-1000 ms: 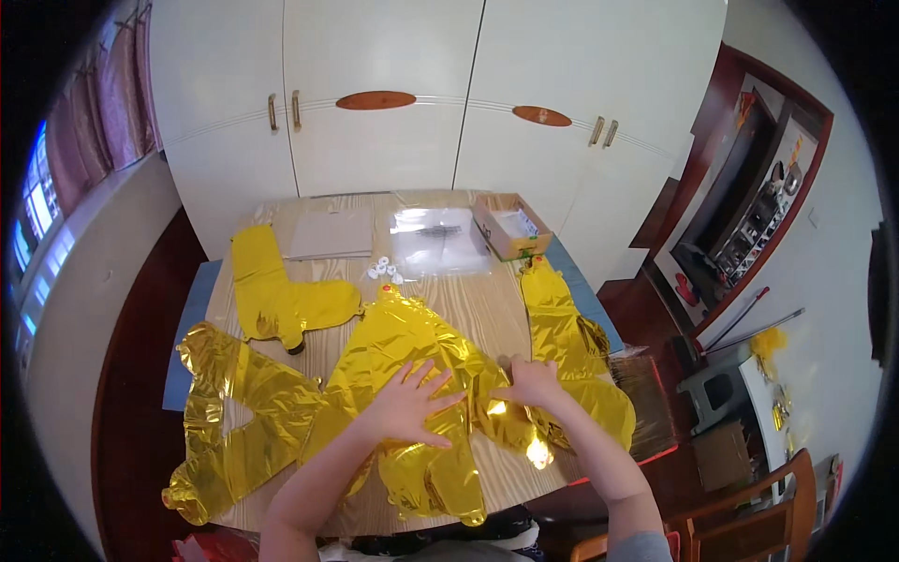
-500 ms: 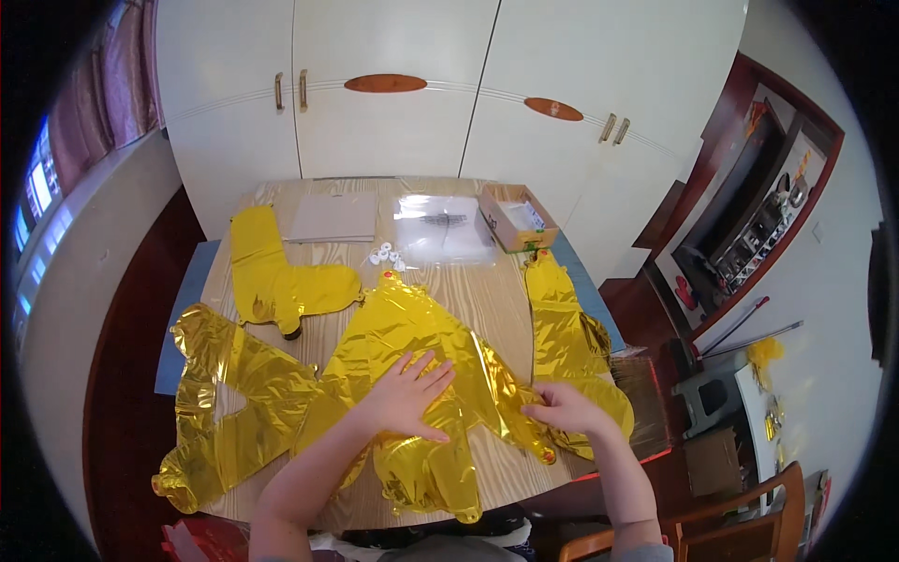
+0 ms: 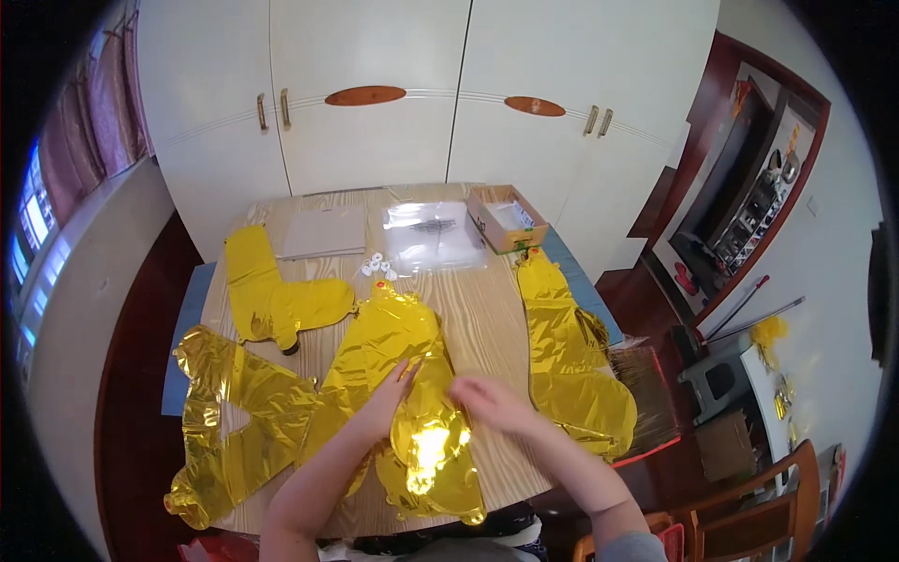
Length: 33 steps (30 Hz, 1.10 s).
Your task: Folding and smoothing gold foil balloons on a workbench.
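A flat gold foil balloon [image 3: 361, 351] lies at the middle of the table, its right part folded over leftward into a shiny flap. My left hand [image 3: 382, 405] rests on it, fingers stretched and partly hidden by the flap. At the flap's right edge, my right hand [image 3: 492, 401] is slightly blurred, with curled fingertips against the foil. To the left lies another gold foil piece [image 3: 211, 384] with a triangular gap. Behind it is a boot-shaped gold foil balloon [image 3: 281, 304], and a long one [image 3: 552, 323] lies on the right.
The wooden table [image 3: 496, 318] also bears grey card sheets [image 3: 323, 232], a clear plastic sheet [image 3: 433, 239], small white pieces [image 3: 378, 266] and a cardboard box [image 3: 510, 220]. White cabinets [image 3: 365, 140] stand behind; a wooden chair [image 3: 796, 487] is at the lower right.
The balloon's right-hand part has been turned over to the left, uncovering wood there. My right hand has moved left with it; my left hand is now partly covered by foil.
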Each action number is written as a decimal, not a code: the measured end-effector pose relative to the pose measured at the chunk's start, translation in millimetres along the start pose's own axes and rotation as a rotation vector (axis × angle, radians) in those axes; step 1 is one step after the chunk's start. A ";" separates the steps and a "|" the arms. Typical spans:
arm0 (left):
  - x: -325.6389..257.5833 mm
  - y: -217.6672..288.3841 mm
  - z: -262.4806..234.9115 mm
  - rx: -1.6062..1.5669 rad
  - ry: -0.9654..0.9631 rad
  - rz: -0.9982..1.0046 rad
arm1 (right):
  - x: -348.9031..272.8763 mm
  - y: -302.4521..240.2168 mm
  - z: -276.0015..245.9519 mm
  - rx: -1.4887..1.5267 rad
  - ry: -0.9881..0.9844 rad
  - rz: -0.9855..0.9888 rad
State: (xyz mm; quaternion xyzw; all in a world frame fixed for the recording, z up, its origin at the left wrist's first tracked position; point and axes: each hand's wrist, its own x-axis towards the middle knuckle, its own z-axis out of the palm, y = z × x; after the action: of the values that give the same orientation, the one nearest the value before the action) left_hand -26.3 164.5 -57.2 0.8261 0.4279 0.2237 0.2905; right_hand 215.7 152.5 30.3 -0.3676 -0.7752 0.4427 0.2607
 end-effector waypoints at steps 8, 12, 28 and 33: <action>8.7 38.2 -15.8 0.287 -0.044 0.266 | 5.1 57.7 -10.3 -0.531 0.082 -0.143; 7.3 8.2 1.6 0.273 -0.042 0.158 | 6.5 50.9 2.9 -0.706 0.023 -0.141; 12.0 -17.2 18.3 -0.456 -0.084 -0.190 | -0.1 48.8 15.1 -0.955 0.050 -0.173; 12.6 2.6 10.6 -0.285 -0.085 -0.188 | -2.9 51.3 14.0 -0.972 -0.001 -0.184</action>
State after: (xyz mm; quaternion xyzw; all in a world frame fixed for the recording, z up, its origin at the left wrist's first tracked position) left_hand -11.6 170.8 -61.7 0.7414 0.4547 0.2190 0.4422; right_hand 224.6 160.6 -21.6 -0.3763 -0.9214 0.0050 0.0966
